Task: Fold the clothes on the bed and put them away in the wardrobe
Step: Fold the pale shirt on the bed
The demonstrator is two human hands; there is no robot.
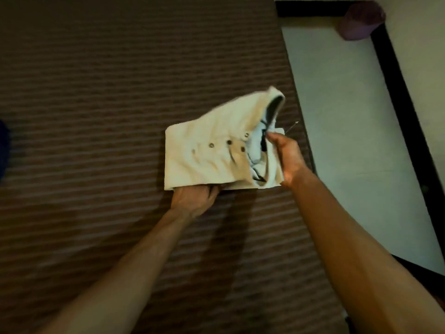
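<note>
— Holding anything, those two hands?

— Both are on the same thing: a cream garment (pixel 212 150), folded into a thick bundle with metal buttons on top. It lies on the brown striped bed (pixel 96 92), close to the bed's right edge.

— How does the left hand (pixel 195 198) sit?

— At the near edge of the bundle. Its fingers go under the fold and are hidden, with the thumb up against the cloth. It looks like a grip, though I can't see the fingertips.

— And the right hand (pixel 286 155)?

— At the right end, where the waistband gapes and a pale lining with dark marks shows. The thumb and fingers pinch that open edge, and the far corner of the cloth stands lifted off the bed.

— Anything else around?

— A pale floor (pixel 337 116) beside the bed with a dark border strip, a purple object (pixel 361 20) in the far corner, too blurred to name, and something dark blue (pixel 3 150) at the left edge.
</note>
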